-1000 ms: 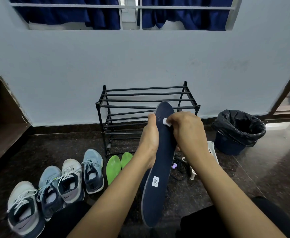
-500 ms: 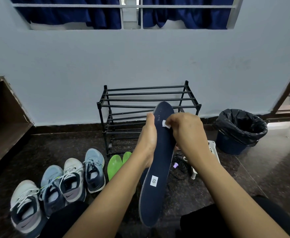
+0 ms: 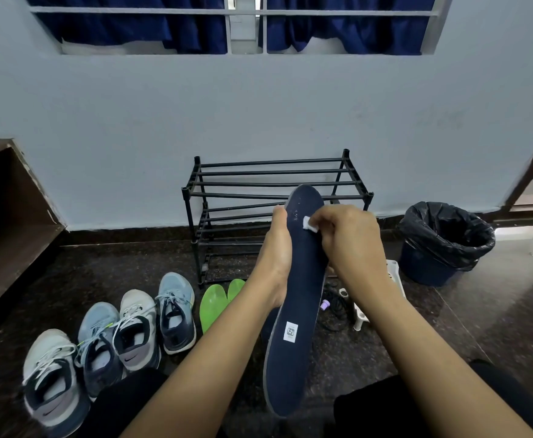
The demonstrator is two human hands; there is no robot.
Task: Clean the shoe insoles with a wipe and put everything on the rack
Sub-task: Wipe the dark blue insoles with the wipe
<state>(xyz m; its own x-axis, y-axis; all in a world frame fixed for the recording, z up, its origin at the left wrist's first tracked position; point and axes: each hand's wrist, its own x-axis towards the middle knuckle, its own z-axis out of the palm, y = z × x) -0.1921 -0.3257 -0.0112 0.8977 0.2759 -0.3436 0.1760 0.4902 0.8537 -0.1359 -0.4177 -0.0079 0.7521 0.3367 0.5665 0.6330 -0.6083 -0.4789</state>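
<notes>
In front of the rack [image 3: 271,172], your left hand [image 3: 274,257] grips the navy insole [image 3: 296,295] by its edge, propping it upright so its face is exposed. Your right hand [image 3: 350,241], fingers curled, pinches the small white wipe [image 3: 310,223] against the toe end, likely working at the specks there.

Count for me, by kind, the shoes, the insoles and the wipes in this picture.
Grey and blue lace-up sneakers: 4
Bright green foam insoles: 2
Dark blue fabric insole, gripped by the left hand: 1
Small white wipe, pinched by the right hand: 1
Total: 8
</notes>
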